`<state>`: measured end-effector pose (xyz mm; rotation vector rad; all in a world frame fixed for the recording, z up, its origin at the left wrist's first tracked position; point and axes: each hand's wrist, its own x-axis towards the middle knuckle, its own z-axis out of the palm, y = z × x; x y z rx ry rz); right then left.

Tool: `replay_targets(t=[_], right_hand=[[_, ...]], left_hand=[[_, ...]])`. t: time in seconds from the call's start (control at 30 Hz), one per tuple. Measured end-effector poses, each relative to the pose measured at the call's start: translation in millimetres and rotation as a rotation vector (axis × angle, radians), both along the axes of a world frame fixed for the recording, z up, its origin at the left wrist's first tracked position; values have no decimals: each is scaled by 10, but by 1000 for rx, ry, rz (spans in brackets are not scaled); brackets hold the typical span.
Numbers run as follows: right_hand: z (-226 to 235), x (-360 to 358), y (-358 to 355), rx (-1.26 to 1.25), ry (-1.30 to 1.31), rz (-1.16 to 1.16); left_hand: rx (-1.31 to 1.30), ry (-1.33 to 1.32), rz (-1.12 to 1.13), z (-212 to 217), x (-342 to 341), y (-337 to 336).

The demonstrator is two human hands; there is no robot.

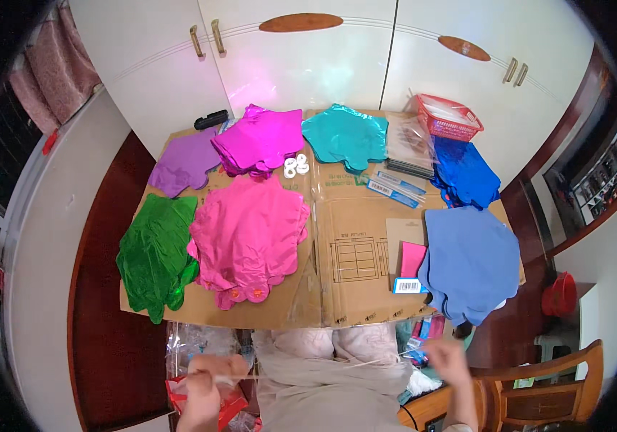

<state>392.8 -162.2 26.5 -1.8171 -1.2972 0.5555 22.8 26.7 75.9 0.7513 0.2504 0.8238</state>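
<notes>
Low over my lap, in front of the table, my left hand (211,374) is closed on a thin pale strand that runs rightward from the fingers. My right hand (449,362) pinches a thin white strand (380,360) that slants down left across my lap. Whether both are ends of one strand I cannot tell. Below my left hand is an open red bag or box (236,410). Nearest on the table lie a pink stack of flat foil balloons (251,237) and a grey-blue stack (472,259).
Cardboard (351,209) covers the table. Around it lie green (155,248), purple (184,162), magenta (261,137), teal (346,135) and dark blue (465,173) foil stacks, white rolls (296,165), labelled packets (395,191) and a red basket (449,119). A wooden chair (546,396) stands right.
</notes>
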Motion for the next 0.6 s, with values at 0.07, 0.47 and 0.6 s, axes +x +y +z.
replay_targets(t=[0.07, 0.47, 0.6], right_hand=[[-286, -317, 54, -32, -172, 369], [-345, -235, 140, 3, 600, 60], [-280, -694, 284, -114, 273, 734]], left_hand=[[-131, 24, 304, -18, 174, 24], [297, -82, -448, -208, 87, 165], [-360, 261, 428, -238, 417, 71]])
